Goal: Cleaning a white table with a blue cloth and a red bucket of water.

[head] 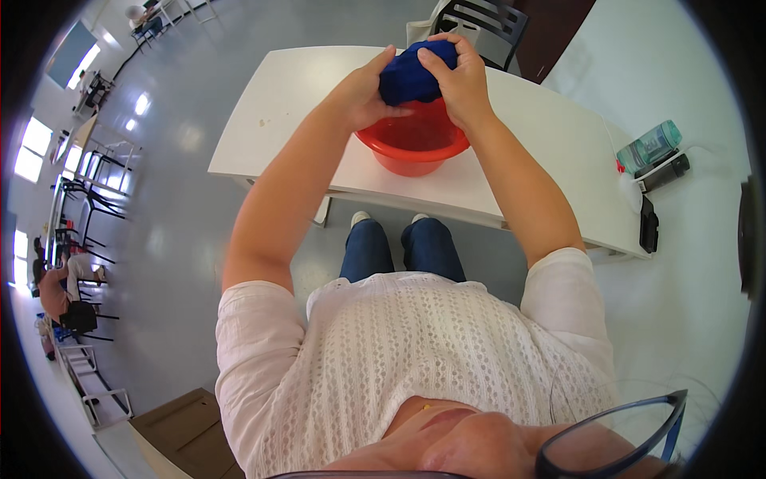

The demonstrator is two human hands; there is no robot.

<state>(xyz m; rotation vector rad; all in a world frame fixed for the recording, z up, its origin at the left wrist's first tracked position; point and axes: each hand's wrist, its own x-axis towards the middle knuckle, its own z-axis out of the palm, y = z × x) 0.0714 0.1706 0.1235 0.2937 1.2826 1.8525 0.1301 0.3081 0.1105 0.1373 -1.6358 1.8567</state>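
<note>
Between my two hands is a bunched dark blue cloth [410,78], held up over the far part of a red plastic basin [413,161]. My left hand [370,90] grips the cloth's left side, its thumb pointing up along the edge. On the other side, my right hand [464,78] wraps over the top and right of the cloth, the thumb pressed on its front. The basin rests on a white table [287,120]. Part of its rim is hidden by the cloth and my hands, and I cannot tell whether water is in it.
At the table's right end are a teal bottle [649,146], a black cylindrical item [667,172] and a black case-like object [648,224]. A black chair [488,24] stands beyond the table. A cardboard box [185,434] is at lower left; people sit farther off at left.
</note>
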